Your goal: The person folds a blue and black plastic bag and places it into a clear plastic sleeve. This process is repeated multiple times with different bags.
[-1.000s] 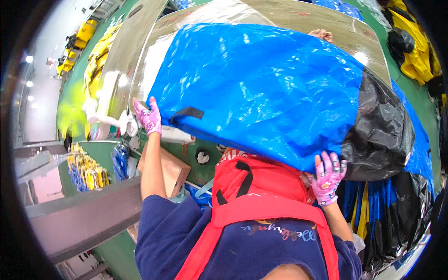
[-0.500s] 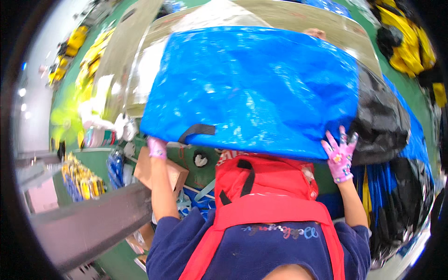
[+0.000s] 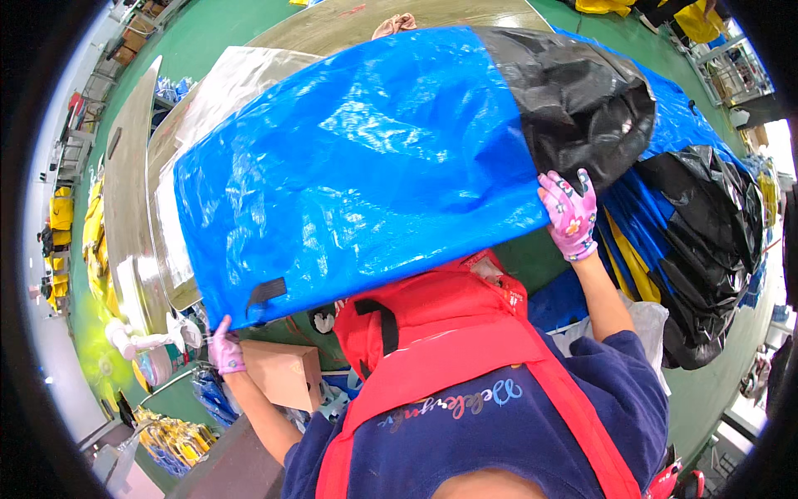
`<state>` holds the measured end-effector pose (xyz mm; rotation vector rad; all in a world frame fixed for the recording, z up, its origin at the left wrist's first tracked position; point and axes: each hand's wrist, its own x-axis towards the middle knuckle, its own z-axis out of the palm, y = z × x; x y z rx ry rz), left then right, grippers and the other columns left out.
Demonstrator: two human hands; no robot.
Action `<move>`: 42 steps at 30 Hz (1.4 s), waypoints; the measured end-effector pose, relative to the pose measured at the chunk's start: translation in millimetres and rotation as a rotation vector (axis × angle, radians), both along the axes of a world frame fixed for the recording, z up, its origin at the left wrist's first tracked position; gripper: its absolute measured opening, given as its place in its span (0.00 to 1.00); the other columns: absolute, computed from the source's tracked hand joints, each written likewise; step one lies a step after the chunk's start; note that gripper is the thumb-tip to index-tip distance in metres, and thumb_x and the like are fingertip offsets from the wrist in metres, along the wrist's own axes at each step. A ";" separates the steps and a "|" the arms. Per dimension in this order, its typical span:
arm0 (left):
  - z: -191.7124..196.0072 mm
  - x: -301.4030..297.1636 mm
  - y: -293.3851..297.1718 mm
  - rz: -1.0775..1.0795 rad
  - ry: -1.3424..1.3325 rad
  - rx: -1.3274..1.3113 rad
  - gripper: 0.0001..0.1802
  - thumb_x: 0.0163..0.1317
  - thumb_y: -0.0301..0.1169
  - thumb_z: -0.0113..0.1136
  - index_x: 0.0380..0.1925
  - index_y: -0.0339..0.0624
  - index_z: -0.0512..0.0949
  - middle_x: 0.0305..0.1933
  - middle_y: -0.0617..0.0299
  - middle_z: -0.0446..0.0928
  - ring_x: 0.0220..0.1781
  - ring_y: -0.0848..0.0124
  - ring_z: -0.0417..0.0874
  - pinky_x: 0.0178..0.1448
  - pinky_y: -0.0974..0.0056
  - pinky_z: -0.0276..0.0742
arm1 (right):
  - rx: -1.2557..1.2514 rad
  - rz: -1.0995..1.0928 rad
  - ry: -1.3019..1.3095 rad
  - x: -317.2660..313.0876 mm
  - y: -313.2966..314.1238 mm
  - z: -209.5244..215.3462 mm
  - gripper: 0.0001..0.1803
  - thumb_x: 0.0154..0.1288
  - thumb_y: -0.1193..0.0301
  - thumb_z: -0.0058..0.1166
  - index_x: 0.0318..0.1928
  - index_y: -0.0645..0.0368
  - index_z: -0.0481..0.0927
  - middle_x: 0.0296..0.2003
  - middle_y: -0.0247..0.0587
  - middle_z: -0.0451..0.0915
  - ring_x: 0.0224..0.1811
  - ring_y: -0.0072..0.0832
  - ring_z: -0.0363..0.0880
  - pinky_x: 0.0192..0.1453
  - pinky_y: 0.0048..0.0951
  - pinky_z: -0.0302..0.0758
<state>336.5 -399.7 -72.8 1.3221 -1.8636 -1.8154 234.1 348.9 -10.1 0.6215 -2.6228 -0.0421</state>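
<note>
A large shiny blue plastic sheet with a small black strap near its lower left corner is stretched wide in front of me over a metal table. My left hand, in a pink flowered glove, pinches the sheet's lower left corner. My right hand, in the same kind of glove, grips the sheet's right edge. Behind that edge lies a bulging black plastic bag. I wear a red vest over a dark blue top.
The silver metal table runs off to the left. A brown cardboard box sits below it by my left arm. More blue and black bags are piled at the right. Yellow items line the far left on a green floor.
The sheet has swung and tilted, its left corner dropping lower. My left hand moved down and left with the corner; my right hand rose along the right edge. The black bag now shows at upper right.
</note>
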 end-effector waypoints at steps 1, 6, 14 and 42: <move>0.9 -2.9 25.8 -0.101 -0.066 -0.174 0.16 0.54 0.29 0.70 0.42 0.43 0.77 0.32 0.64 0.79 0.25 0.73 0.73 0.30 0.66 0.69 | -0.046 -0.108 -0.063 6.2 9.3 -6.6 0.14 0.52 0.76 0.52 0.42 0.54 0.80 0.54 0.34 0.80 0.59 0.30 0.76 0.67 0.51 0.61; 119.4 -69.8 21.2 -0.677 -0.470 -1.519 0.46 0.49 0.39 0.73 0.66 0.37 0.60 0.64 0.48 0.65 0.63 0.52 0.65 0.68 0.53 0.55 | -0.032 -0.112 0.036 3.5 38.5 3.7 0.17 0.49 0.75 0.53 0.42 0.46 0.82 0.49 0.29 0.82 0.58 0.31 0.76 0.71 0.56 0.55; 133.1 -336.8 512.0 -2.071 0.991 -1.322 0.39 0.53 0.55 0.64 0.63 0.52 0.70 0.72 0.48 0.59 0.74 0.46 0.57 0.73 0.38 0.50 | 0.014 0.027 -0.046 -8.7 38.4 34.3 0.11 0.51 0.67 0.56 0.36 0.37 0.81 0.49 0.27 0.81 0.62 0.33 0.73 0.68 0.61 0.55; 118.8 -45.2 67.0 -0.700 -0.216 -1.086 0.27 0.63 0.42 0.58 0.59 0.40 0.71 0.58 0.46 0.71 0.60 0.54 0.70 0.66 0.54 0.64 | 0.122 -0.404 -0.854 -337.0 89.0 16.9 0.38 0.54 0.36 0.60 0.32 0.67 0.81 0.37 0.62 0.82 0.43 0.50 0.82 0.47 0.40 0.76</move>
